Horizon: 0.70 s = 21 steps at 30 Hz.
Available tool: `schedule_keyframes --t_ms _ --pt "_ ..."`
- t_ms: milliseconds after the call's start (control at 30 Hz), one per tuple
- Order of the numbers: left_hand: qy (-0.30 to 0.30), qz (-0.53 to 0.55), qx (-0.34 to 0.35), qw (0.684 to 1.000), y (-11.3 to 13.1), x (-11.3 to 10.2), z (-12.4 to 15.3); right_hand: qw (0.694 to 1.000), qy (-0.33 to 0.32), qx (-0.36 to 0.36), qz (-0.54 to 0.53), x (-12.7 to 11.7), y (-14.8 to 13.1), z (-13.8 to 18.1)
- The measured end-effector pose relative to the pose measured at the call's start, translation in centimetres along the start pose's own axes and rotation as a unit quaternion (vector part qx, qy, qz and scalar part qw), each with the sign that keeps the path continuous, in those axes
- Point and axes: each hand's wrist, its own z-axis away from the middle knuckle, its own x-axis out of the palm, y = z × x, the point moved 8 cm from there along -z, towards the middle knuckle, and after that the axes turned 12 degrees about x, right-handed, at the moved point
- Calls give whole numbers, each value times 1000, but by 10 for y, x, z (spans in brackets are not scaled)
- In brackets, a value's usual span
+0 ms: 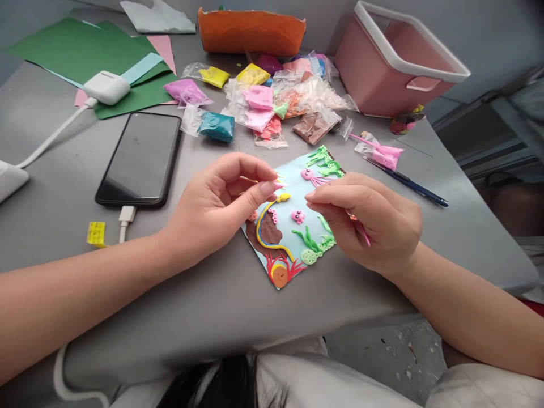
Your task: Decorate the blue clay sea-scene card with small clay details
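A light-blue card point(289, 178) lies on the table between my hands, bearing a clay sea scene. On it are a pink octopus point(298, 216), a pink jellyfish-like figure point(312, 177), a yellow-and-blue eel shape point(260, 229), brown rocks, green weeds point(311, 242) and red coral around an orange-brown round piece point(280, 276). My left hand point(212, 207) hovers over the card's left side, thumb and forefinger pinched; pink and yellow bits show by the tips. My right hand point(374, 218) is closed over the right edge, with a thin pink piece point(364, 233) showing below its fingers.
Bags of coloured clay point(216, 126) crowd the back, before an orange container point(250, 33) and a pink basket point(361, 68). A phone point(140, 158) charges at left beside a white adapter point(107, 88) and green paper point(63, 48). A dark blue pen point(410, 184) lies at right.
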Motion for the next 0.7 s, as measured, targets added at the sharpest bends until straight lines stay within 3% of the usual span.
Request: schedule_keyframes --t_ms 700 --pt "-10 9 -31 999 -5 1 0 995 -82 -46 41 7 -4 2"
